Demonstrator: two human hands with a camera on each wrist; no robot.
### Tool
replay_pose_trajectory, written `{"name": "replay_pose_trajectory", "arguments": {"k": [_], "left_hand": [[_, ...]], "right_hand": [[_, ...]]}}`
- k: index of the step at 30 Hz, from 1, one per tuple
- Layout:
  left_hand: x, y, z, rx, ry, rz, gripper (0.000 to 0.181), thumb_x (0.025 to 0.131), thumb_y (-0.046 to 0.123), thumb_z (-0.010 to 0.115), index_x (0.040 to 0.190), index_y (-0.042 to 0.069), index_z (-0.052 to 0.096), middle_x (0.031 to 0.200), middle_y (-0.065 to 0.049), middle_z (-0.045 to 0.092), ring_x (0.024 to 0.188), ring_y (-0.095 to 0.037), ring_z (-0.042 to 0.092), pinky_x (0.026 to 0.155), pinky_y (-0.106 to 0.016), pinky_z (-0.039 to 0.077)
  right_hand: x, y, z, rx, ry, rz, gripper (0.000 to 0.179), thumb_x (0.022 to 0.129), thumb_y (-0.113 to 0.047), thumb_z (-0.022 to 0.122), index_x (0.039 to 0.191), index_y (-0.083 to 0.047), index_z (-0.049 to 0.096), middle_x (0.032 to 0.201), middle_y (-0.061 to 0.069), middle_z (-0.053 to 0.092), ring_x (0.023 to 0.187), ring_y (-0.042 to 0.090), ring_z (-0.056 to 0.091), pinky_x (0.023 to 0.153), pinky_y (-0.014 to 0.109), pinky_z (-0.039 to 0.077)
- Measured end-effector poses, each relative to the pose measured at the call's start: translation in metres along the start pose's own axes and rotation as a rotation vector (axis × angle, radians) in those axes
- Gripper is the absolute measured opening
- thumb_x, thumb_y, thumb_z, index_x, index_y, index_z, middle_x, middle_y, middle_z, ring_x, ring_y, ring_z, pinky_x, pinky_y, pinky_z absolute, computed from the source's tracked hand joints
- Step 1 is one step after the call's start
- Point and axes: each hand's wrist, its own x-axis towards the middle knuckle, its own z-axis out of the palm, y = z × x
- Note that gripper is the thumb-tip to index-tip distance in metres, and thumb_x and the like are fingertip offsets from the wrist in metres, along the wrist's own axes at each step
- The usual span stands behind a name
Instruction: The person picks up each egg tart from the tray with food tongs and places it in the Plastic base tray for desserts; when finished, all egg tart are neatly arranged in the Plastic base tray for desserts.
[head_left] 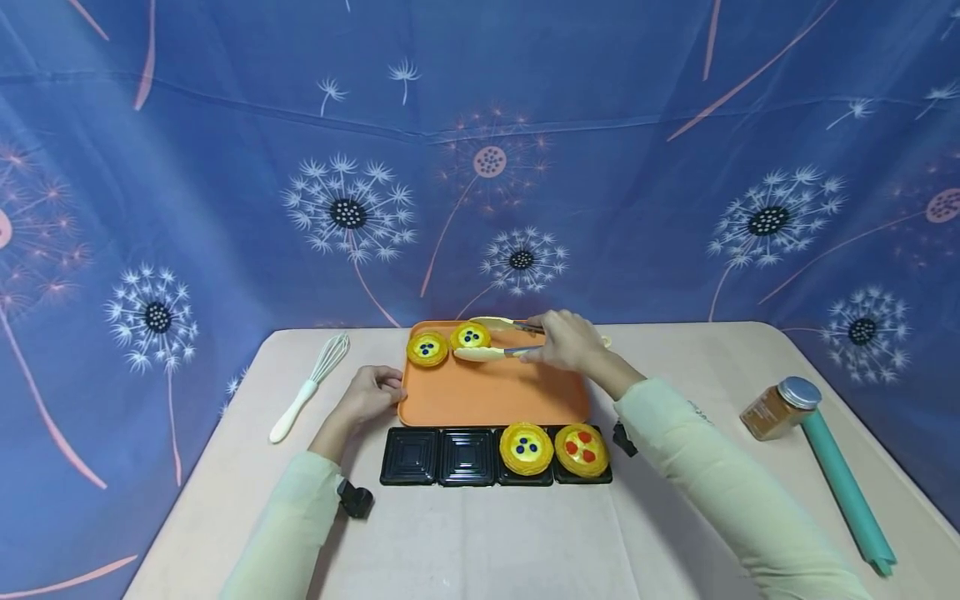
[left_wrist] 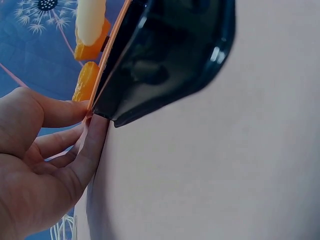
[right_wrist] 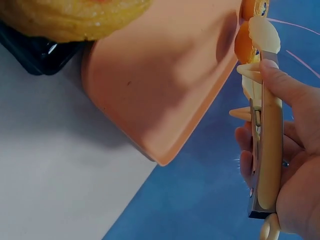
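Note:
My right hand (head_left: 567,340) grips a pair of cream-tipped tongs (right_wrist: 270,135) above the orange tray (head_left: 495,396). The spread tong tips lie on either side of an egg tart (head_left: 470,335) with blue dots, at the tray's back edge. Left of it sits another blue-dotted egg tart (head_left: 427,349). My left hand (head_left: 370,392) pinches the tray's left rim between thumb and fingers, as the left wrist view shows. In front of the tray is a black four-section container (head_left: 410,457); its right sections bear a blue-dotted tart (head_left: 527,448) and a red-dotted tart (head_left: 582,451).
A white-handled whisk (head_left: 309,390) lies at the left of the table. Over on the right are a spice jar (head_left: 781,408) with a silver lid and a green roll (head_left: 850,493). A blue dandelion-print cloth (head_left: 615,208) hangs behind the table.

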Motion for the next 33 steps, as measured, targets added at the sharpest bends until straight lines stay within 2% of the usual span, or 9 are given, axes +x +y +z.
{"name": "replay_pose_trajectory", "arguments": {"k": [5, 9, 13, 18, 22, 26, 28, 33], "left_hand": [[0.001, 0.001, 0.001, 0.007, -0.003, -0.001, 0.031, 0.088, -0.006, 0.064, 0.118, -0.013, 0.059, 0.096, -0.017, 0.060, 0.072, -0.017, 0.060, 0.062, -0.030, 0.061], [0.004, 0.004, 0.002, 0.015, -0.003, 0.014, 0.030, 0.088, -0.005, 0.064, 0.117, -0.013, 0.059, 0.095, -0.016, 0.060, 0.072, -0.017, 0.059, 0.062, -0.029, 0.060], [0.005, 0.005, 0.002, 0.009, -0.005, 0.013, 0.031, 0.088, -0.006, 0.064, 0.118, -0.013, 0.059, 0.095, -0.016, 0.059, 0.072, -0.018, 0.059, 0.062, -0.030, 0.061], [0.001, 0.005, 0.001, 0.009, -0.011, 0.011, 0.031, 0.088, -0.007, 0.064, 0.118, -0.014, 0.058, 0.096, -0.017, 0.059, 0.073, -0.018, 0.059, 0.063, -0.031, 0.061], [-0.001, 0.005, 0.001, 0.020, 0.002, 0.001, 0.031, 0.089, -0.005, 0.064, 0.118, -0.012, 0.059, 0.096, -0.017, 0.060, 0.072, -0.019, 0.059, 0.061, -0.030, 0.060], [-0.001, 0.003, 0.000, 0.019, 0.001, -0.002, 0.032, 0.089, -0.006, 0.064, 0.119, -0.013, 0.059, 0.097, -0.017, 0.059, 0.072, -0.019, 0.059, 0.061, -0.030, 0.061], [-0.001, 0.002, 0.000, 0.016, -0.001, 0.001, 0.032, 0.088, -0.006, 0.064, 0.119, -0.013, 0.058, 0.097, -0.018, 0.059, 0.073, -0.019, 0.059, 0.062, -0.030, 0.061], [-0.001, 0.000, 0.000, 0.006, -0.001, 0.006, 0.032, 0.088, -0.007, 0.064, 0.119, -0.014, 0.058, 0.096, -0.017, 0.059, 0.072, -0.018, 0.059, 0.061, -0.031, 0.061]], "right_hand": [[-0.004, 0.000, -0.008, 0.007, -0.011, 0.007, 0.071, 0.077, -0.043, 0.085, 0.132, -0.004, 0.064, 0.046, -0.006, 0.027, 0.045, 0.009, 0.015, 0.041, 0.023, 0.016], [-0.012, -0.002, -0.020, 0.001, 0.010, 0.012, 0.067, 0.078, -0.041, 0.084, 0.131, -0.006, 0.065, 0.048, -0.005, 0.026, 0.045, 0.010, 0.016, 0.041, 0.024, 0.015], [-0.024, -0.008, -0.033, -0.007, 0.021, -0.030, 0.064, 0.078, -0.037, 0.085, 0.130, -0.005, 0.065, 0.047, -0.005, 0.028, 0.045, 0.010, 0.016, 0.040, 0.023, 0.016], [-0.047, -0.018, -0.048, -0.016, 0.013, -0.108, 0.066, 0.077, -0.036, 0.086, 0.131, -0.005, 0.065, 0.048, -0.002, 0.039, 0.045, 0.009, 0.017, 0.041, 0.023, 0.015], [-0.065, -0.025, -0.055, -0.016, 0.021, -0.168, 0.066, 0.075, -0.037, 0.087, 0.129, -0.005, 0.066, 0.070, 0.003, 0.065, 0.045, 0.009, 0.026, 0.040, 0.023, 0.020], [-0.080, -0.031, -0.058, -0.024, 0.053, -0.243, 0.061, 0.073, -0.033, 0.089, 0.124, -0.006, 0.069, 0.104, 0.006, 0.073, 0.054, 0.008, 0.045, 0.043, 0.023, 0.035], [-0.086, -0.034, -0.059, -0.030, 0.062, -0.274, 0.061, 0.072, -0.032, 0.090, 0.123, -0.005, 0.069, 0.102, 0.005, 0.073, 0.059, 0.008, 0.050, 0.045, 0.024, 0.039], [-0.099, -0.039, -0.059, -0.037, 0.051, -0.311, 0.061, 0.072, -0.036, 0.089, 0.122, -0.006, 0.070, 0.106, 0.004, 0.073, 0.066, 0.010, 0.056, 0.049, 0.025, 0.042]]}}
